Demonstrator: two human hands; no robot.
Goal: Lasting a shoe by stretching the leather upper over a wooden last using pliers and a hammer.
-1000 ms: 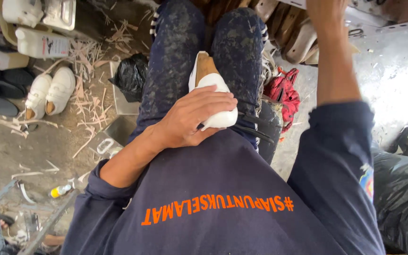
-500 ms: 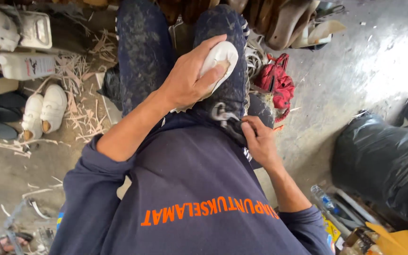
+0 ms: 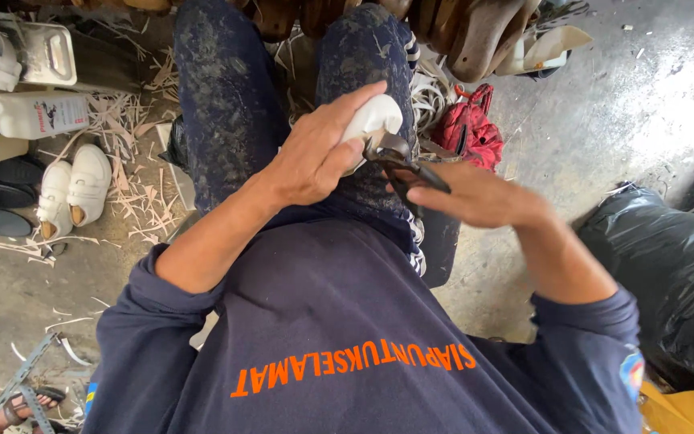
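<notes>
A white plastic jug [image 3: 38,115] lies capped on the floor at the far left (contents hidden). The left hand [image 3: 315,157] grips a small white shoe upper [image 3: 371,122] on the right knee. The right hand [image 3: 479,197] clasps dark metal pincers [image 3: 403,161] whose tip touches the shoe.

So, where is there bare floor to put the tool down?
Bare concrete floor lies to the right, between the red bag and the black plastic sack. The left side is crowded: white shoes, white jug, wood shavings. Both hands, left hand and right hand, are busy on the lap.
</notes>
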